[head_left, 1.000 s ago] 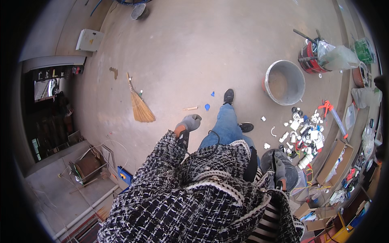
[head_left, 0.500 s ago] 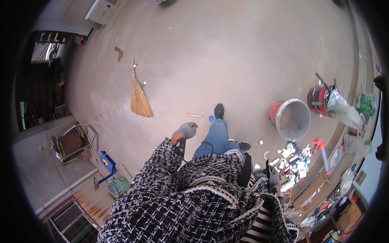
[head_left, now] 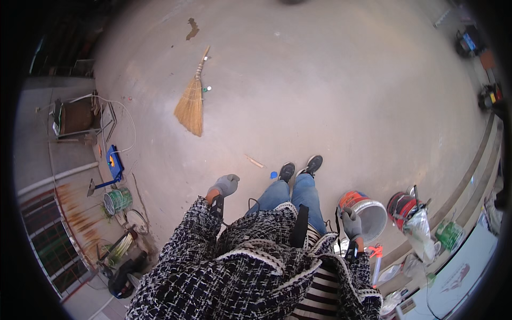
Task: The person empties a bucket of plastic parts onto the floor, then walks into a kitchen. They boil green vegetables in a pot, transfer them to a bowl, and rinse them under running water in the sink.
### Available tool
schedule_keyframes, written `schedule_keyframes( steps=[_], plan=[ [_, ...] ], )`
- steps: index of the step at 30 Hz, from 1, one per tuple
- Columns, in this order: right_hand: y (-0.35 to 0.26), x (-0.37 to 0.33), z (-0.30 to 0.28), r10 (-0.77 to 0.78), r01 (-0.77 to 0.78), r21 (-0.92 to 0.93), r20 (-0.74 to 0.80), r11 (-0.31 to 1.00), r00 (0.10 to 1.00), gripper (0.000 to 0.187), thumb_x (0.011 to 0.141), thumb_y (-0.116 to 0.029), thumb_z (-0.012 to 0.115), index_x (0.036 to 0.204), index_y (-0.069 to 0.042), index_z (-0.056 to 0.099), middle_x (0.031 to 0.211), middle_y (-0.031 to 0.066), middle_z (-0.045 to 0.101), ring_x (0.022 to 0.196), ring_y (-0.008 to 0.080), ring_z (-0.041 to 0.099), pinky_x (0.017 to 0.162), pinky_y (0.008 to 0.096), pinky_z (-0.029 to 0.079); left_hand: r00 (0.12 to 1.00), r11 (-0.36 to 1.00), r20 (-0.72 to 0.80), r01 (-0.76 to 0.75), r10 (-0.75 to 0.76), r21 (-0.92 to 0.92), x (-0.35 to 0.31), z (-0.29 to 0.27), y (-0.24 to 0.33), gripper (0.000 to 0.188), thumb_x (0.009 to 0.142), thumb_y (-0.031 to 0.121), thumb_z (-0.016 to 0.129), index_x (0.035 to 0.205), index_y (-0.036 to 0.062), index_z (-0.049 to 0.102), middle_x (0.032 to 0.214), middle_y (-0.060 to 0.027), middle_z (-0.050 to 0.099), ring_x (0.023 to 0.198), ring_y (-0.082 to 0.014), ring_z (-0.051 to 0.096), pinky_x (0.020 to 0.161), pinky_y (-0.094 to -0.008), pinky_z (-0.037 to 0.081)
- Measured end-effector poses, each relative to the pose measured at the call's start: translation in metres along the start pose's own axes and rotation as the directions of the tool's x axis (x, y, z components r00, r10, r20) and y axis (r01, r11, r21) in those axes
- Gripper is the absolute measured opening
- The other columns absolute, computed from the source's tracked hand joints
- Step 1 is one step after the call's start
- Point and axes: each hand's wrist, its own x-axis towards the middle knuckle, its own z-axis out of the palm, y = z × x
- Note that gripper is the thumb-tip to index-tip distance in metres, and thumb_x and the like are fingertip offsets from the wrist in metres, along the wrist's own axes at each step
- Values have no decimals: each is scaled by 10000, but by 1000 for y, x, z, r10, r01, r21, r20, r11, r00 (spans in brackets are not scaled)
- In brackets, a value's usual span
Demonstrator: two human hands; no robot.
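Note:
Both of my hands wear grey gloves. My left hand (head_left: 225, 184) hangs in front of me to the left, its fingers curled in and nothing seen in them. My right hand (head_left: 352, 224) hangs by my right side, with loosely bent fingers and nothing visible in its grasp. In the picture it overlaps the rim of a red-orange bucket (head_left: 377, 218) with a grey inside; whether it touches the bucket I cannot tell. A straw broom (head_left: 192, 104) lies on the floor ahead to the left. Near my shoes are a blue cap (head_left: 273, 175) and a thin wooden piece (head_left: 255, 161).
Beside the bucket stand a red pail (head_left: 401, 209) with tools and plastic in it and a green pail (head_left: 449, 235). An orange caulking gun (head_left: 377, 261) lies by my right side. To the left are a blue tool (head_left: 114, 163), a green can (head_left: 118, 201) and a hose (head_left: 133, 125).
I have stepped forward and turned right; both feet now stand side by side. The bucket now appears closer to my right hand, and the white pieces are mostly hidden.

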Motion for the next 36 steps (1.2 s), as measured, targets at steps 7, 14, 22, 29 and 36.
schedule_keyframes(
  steps=[7,14,22,29,36],
  plan=[
    [-69,108,-31,-69,164,-531,193,831,979,201,848,-166,517,970,-63,639,786,60,636,789,156,592,737,319,475,974,961,-113,167,-194,-219,10,-15,4,325,833,227,482,1088,135,662,1110,-151,647,1096,-297,583,953,-362,444],
    [-201,213,-4,-124,259,-686,241,680,963,283,823,-206,561,1031,-33,643,919,108,684,902,204,632,827,325,484,949,848,-167,149,-267,-509,18,-19,6,309,851,256,503,1067,104,663,1051,-142,668,1038,-284,610,912,-352,465],
    [-410,304,194,-204,457,-751,411,477,888,291,825,-220,553,1034,-40,643,949,128,684,925,216,638,841,325,485,895,648,-110,223,-432,-728,82,-69,-78,294,860,240,543,1066,62,655,962,-105,689,906,-196,644,798,-316,505],
    [-562,324,434,-104,575,-798,565,181,818,386,803,-363,595,1050,-69,643,975,170,675,975,325,627,854,386,484,825,475,-149,158,-545,-865,123,-175,-139,262,848,234,547,1042,103,665,1013,-122,678,991,-241,626,884,-329,478],
    [-682,380,612,30,657,-754,657,21,753,442,791,-433,606,1026,-62,652,973,162,673,967,320,629,853,378,482,730,277,-199,-14,-654,-961,193,-272,-133,222,864,182,558,1021,67,666,962,-96,683,941,-184,633,848,-298,485]
  ],
)
